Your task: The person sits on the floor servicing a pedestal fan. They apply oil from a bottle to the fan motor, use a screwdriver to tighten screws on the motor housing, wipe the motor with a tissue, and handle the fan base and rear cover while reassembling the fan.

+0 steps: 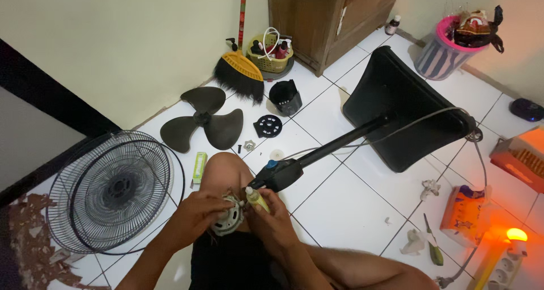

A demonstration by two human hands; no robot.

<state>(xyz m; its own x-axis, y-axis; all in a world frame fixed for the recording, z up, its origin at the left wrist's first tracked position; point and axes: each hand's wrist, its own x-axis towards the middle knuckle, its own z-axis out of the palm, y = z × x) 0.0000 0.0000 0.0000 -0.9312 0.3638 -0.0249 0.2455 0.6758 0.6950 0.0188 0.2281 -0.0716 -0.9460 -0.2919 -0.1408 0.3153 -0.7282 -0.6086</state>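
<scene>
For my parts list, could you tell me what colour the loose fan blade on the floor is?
The fan blade is dark grey-black, seen in the head view.

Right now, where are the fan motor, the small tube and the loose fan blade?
fan motor (226,223), head view, on its round metal housing beside the left hand.
small tube (256,199), head view, on its yellowish body above the right hand.
fan blade (202,119), head view, on its centre hub.

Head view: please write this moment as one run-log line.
left hand: holds fan motor | right hand: small yellow tube at motor | fan blade, grille: on floor
</scene>
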